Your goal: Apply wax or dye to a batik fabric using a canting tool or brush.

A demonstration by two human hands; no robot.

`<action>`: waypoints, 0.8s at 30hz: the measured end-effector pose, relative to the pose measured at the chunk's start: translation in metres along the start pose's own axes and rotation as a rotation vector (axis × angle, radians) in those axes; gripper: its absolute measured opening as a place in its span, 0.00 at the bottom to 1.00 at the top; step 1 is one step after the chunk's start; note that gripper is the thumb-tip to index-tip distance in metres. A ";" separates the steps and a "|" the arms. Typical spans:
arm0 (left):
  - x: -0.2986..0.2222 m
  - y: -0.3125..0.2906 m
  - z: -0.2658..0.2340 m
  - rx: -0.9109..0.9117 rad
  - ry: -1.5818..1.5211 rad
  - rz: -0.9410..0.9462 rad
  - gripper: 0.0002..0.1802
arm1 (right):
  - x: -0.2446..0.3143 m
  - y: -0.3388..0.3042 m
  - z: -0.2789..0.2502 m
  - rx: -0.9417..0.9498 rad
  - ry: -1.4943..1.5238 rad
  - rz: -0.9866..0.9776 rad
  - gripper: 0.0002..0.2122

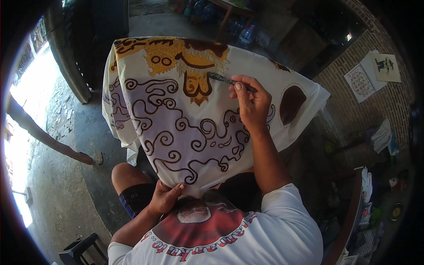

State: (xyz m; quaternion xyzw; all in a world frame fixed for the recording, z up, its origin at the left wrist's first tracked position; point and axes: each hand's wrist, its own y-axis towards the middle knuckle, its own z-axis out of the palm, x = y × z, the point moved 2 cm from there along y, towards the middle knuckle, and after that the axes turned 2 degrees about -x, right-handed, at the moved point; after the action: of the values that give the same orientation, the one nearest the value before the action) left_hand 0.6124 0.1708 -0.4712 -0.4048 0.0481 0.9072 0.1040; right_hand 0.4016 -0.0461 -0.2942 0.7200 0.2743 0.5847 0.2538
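Note:
A white cloth (265, 145) drapes over a support and down toward my lap. It carries dark brown curling lines on a pale lilac area, with a yellow and brown figure near its far edge. My right hand (252, 99) pinches a dark, slim paintbrush (223, 79) between thumb and fingers. The brush's tip points left, beside the yellow lobed part of the figure; whether it touches the cloth I cannot tell. At the cloth's near edge, my left hand (167, 196) grips the fabric with the thumb on top.
A dark wooden post (48, 132) slants in at the left. Below it stands a black stool (81, 251). Plastic bottles (246, 34) sit by a wooden table (227, 11) at the back. Papers (371, 75) hang on the brick wall at right, above assorted clutter.

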 end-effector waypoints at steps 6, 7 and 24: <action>-0.001 0.000 0.000 0.008 -0.008 -0.016 0.19 | 0.002 -0.002 0.002 0.041 -0.060 0.040 0.08; -0.002 0.000 -0.001 0.009 0.008 -0.021 0.19 | 0.001 -0.002 0.001 0.034 -0.056 0.041 0.08; 0.001 0.000 0.000 -0.008 -0.001 0.005 0.18 | -0.001 -0.001 0.001 -0.015 -0.013 0.002 0.08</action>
State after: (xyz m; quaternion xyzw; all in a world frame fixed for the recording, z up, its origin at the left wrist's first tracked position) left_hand 0.6114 0.1710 -0.4717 -0.4046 0.0452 0.9079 0.1002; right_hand 0.4024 -0.0459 -0.2962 0.7220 0.2678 0.5825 0.2603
